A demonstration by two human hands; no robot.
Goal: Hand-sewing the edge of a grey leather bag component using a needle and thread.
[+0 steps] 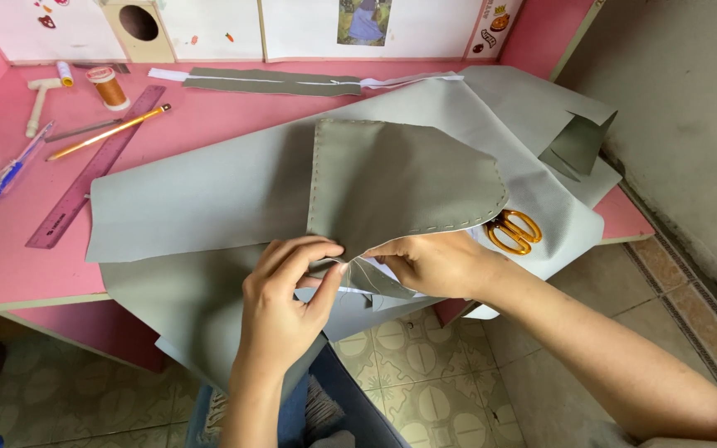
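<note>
Hands meet at the table's near edge: left hand [280, 303], fingers curled, pinches the grey fabric piece's [400, 182] lower corner, while the right hand [433, 261], knuckles up, grips the same edge just beside it; orange-handled scissors [514, 231] lie near.

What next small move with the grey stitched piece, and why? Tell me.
Probably smooth the folded lower edge flat. Both the left hand and right hand pinch the grey stitched piece at its bottom, where the fabric bunches into creases.
</note>
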